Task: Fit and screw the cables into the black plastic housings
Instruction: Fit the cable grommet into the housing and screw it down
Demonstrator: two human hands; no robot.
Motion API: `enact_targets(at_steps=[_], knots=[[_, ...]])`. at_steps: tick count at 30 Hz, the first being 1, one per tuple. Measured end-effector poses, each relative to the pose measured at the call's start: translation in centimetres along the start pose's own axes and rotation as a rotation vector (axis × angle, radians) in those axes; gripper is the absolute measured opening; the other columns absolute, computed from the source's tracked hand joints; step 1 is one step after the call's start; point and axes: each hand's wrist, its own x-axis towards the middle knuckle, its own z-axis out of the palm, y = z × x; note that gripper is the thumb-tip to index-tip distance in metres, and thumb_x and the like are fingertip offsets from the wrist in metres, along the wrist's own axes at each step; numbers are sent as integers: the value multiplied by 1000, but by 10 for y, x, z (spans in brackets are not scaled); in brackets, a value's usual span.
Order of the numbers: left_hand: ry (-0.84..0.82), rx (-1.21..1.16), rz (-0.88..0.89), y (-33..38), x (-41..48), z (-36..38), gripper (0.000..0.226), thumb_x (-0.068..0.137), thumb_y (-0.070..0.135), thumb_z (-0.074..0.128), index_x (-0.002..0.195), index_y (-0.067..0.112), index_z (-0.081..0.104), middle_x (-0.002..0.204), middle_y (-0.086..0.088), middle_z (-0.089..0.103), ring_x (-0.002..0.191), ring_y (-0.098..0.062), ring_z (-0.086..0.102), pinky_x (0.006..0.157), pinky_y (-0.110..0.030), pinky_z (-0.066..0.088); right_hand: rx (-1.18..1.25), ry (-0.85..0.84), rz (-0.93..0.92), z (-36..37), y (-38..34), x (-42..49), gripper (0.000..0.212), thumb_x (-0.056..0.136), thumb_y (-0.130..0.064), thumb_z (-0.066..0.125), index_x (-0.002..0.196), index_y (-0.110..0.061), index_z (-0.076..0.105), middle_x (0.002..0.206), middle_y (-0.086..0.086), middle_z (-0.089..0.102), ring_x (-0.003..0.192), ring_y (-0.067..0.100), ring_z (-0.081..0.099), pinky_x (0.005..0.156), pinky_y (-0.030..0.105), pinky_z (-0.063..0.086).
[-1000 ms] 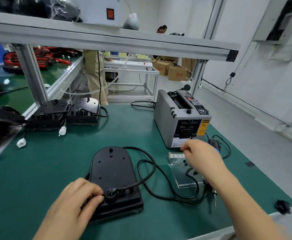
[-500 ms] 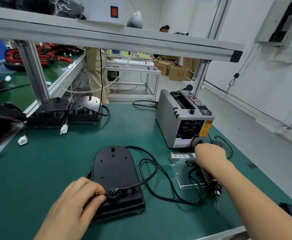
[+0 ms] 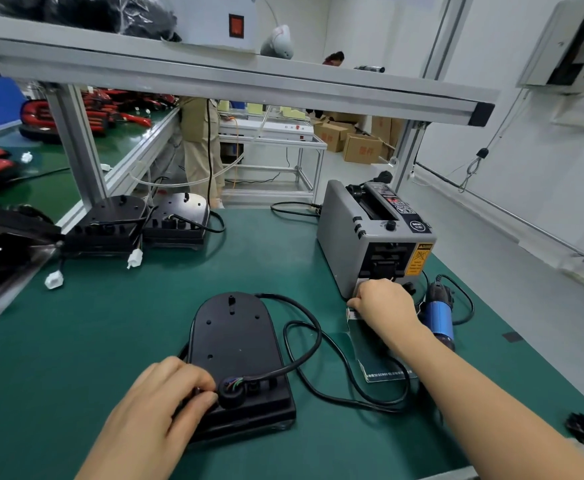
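While the left hand (image 3: 158, 400) keeps pinching the cable (image 3: 306, 344) end into the near edge of the black housing (image 3: 235, 337), the right hand (image 3: 380, 303) has moved farther, to the foot of the tape dispenser (image 3: 349, 237). Its fingers are curled, but I cannot tell what they hold. The blue screwdriver (image 3: 439, 317) lies ungripped, so screwing probably waits.

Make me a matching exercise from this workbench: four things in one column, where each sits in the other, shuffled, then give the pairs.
Things:
1. black housing
2. grey tape dispenser
3. blue screwdriver
4. white connector

Places:
A. lying just right of the right hand
B. under the left hand at its near end
C. near the left edge of the green mat
D. right hand at its front base

Pairs: 1-B, 2-D, 3-A, 4-C
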Motion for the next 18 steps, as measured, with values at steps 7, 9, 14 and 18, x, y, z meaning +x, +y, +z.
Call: enact_targets(at_steps=[7, 9, 14, 18], knots=[[24, -2, 20, 2, 0, -1, 20, 83, 31, 67, 77, 44, 53, 82, 22, 50, 83, 3, 46, 59, -22, 40, -123, -79, 54, -11, -14, 8, 14, 89, -12, 56, 99, -7, 63, 93, 9, 63, 91, 30, 62, 64, 31, 41], [17, -8, 11, 2, 0, -1, 22, 83, 28, 69, 77, 43, 54, 82, 21, 51, 84, 2, 47, 61, -23, 40, -160, -102, 60, -14, -18, 9, 18, 86, -3, 51, 99, -6, 63, 93, 10, 62, 88, 30, 60, 64, 31, 41], [-7, -2, 4, 3, 1, -2, 30, 79, 20, 73, 76, 42, 53, 81, 21, 51, 82, 2, 46, 60, -23, 40, -151, -197, 74, -23, -19, 15, 20, 89, -10, 56, 108, -8, 62, 106, 9, 63, 95, 30, 60, 68, 32, 42], [-1, -11, 10, 3, 1, -3, 32, 79, 18, 74, 79, 42, 52, 80, 20, 51, 82, 1, 46, 60, -25, 42, -145, -190, 73, -23, -19, 14, 20, 89, -11, 58, 108, -8, 62, 106, 9, 64, 92, 30, 59, 67, 32, 43]])
